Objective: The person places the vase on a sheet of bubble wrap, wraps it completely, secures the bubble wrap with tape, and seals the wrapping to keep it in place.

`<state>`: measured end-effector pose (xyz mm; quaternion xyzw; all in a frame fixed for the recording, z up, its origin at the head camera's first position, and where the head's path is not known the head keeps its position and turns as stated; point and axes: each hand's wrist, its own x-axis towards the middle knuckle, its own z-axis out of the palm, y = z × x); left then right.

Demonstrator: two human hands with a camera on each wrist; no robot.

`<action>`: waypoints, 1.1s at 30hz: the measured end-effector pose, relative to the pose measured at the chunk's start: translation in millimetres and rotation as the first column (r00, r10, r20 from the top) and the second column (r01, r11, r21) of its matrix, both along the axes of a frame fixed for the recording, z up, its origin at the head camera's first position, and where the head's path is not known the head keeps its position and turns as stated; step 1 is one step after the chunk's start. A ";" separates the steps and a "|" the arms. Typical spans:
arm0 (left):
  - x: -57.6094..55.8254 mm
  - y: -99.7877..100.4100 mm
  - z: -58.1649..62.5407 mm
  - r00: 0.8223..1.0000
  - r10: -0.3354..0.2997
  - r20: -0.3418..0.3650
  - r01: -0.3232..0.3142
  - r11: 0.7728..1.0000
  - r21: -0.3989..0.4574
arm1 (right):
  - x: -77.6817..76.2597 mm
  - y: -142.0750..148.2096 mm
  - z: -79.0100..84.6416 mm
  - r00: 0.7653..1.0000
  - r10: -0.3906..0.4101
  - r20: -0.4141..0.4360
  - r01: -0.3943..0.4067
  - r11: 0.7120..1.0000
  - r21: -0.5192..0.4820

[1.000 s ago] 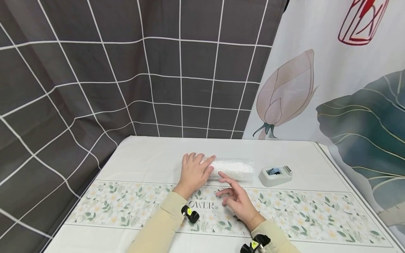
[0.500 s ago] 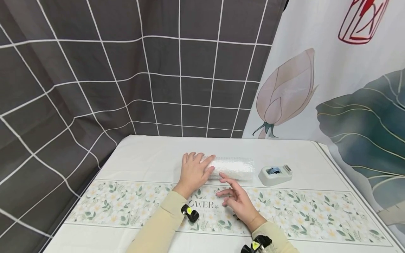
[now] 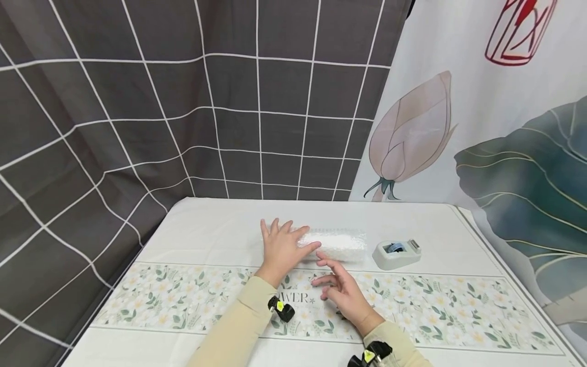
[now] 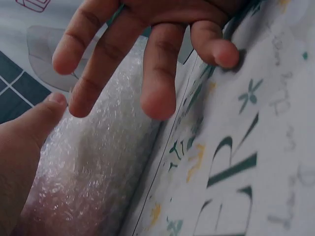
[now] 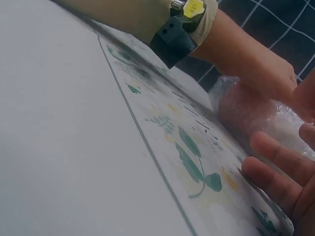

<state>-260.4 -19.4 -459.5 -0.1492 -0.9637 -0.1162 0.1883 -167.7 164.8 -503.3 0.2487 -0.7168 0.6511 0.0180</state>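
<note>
A roll of clear bubble wrap [image 3: 340, 244] lies lengthwise across the table behind my hands. My left hand [image 3: 281, 253] is over the roll's left part, its fingers and thumb spread; whether the whole palm touches is hidden. In the left wrist view, my left thumb [image 4: 42, 123] lies along the bubble wrap [image 4: 98, 152]. My right hand [image 3: 347, 296] hovers at the near side of the roll, fingers loosely bent and holding nothing. A reddish tone shows through the bubble wrap [image 5: 241, 105] in the right wrist view; its cause is unclear.
To the right of the roll stands a pale grey tape dispenser [image 3: 397, 255] with blue tape. A white tablecloth [image 3: 220, 224] with a floral band [image 3: 440, 306] covers the table. A dark checked curtain [image 3: 284, 132] and a flower-printed curtain [image 3: 412, 132] hang behind it.
My left hand's fingers have spread wider, and its thumb has moved right along the roll. The left wrist has shifted slightly right. My right hand stays nearly still.
</note>
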 end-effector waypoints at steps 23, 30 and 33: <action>-2.6 6.6 -11.1 0.989 0.024 -0.146 -0.015 0.998 0.062 | 10.8 -3.0 4.3 0.997 0.010 0.081 -0.009 1.000 -0.004; -3.3 7.0 -15.7 0.988 0.032 -0.149 -0.025 0.998 0.049 | 15.1 -5.9 4.8 0.992 -0.081 0.100 0.073 0.994 0.079; -3.1 7.2 -17.3 0.986 0.027 -0.165 -0.019 0.998 0.052 | 14.2 -7.0 3.8 0.967 -0.248 -0.055 0.254 0.948 0.190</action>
